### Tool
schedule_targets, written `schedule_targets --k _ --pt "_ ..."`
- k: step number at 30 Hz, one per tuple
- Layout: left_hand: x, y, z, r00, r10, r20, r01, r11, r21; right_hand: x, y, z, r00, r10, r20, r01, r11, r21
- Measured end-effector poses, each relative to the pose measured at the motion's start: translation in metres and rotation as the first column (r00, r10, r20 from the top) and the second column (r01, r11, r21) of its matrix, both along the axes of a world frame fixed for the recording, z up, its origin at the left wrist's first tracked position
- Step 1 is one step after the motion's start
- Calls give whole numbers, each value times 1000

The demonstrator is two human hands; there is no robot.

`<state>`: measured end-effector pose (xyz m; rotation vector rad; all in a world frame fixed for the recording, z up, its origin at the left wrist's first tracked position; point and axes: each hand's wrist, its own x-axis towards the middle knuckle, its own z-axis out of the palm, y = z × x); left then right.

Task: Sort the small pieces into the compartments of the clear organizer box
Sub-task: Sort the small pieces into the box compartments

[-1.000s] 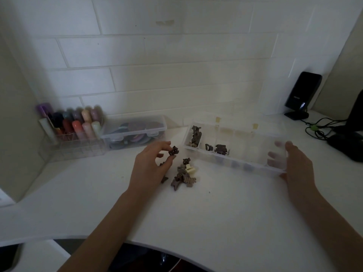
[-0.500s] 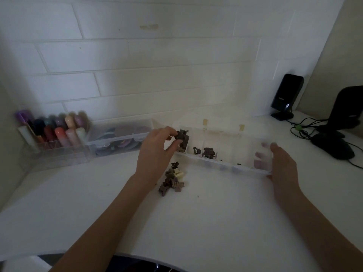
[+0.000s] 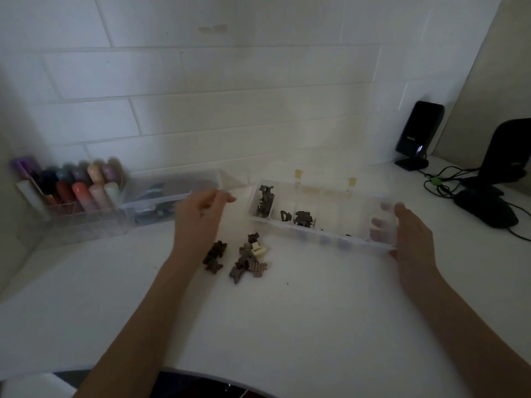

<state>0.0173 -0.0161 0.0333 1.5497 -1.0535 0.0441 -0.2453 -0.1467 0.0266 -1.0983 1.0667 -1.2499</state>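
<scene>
The clear organizer box lies open on the white counter. Its leftmost compartment holds several dark brown pieces; the two compartments beside it hold a few more. A loose pile of brown pieces with one cream piece lies in front of the box's left end. My left hand hovers just left of the box, fingers apart, holding nothing. My right hand grips the box's right end, fingers seen through the clear wall.
A clear rack of coloured tubes and a lidded clear container stand at the back left against the tiled wall. A black speaker, cables and a dark stand sit at the right.
My left hand carried a brown piece from the pile to the leftmost compartment, let it go there and drew back to the left. My right hand stayed on the box.
</scene>
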Motion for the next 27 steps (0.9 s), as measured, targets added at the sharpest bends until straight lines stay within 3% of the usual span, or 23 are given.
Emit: schedule_targets --k 2,6,9,16,22,27 --pt "13 17 -1 996 -4 -84 10 998 68 0 -1 0 1000 -6 4 6 1000 5" --pt "19 48 -16 993 -50 -107 86 927 366 1 -2 0 1000 -9 -5 9 1000 21" --pt "16 47 -23 992 -124 -10 114 867 485 0 0 0 1000 0 -5 0 1000 22" --pt "11 47 -17 991 -130 39 97 882 462 1 2 2 1000 -6 8 6 1000 19" --pt "10 47 -14 990 -92 -103 119 945 306 1 1 1 1000 -13 2 13 1000 7" --pt "12 48 -16 982 -91 -164 138 943 303 1 1 1 1000 -10 3 10 1000 8"
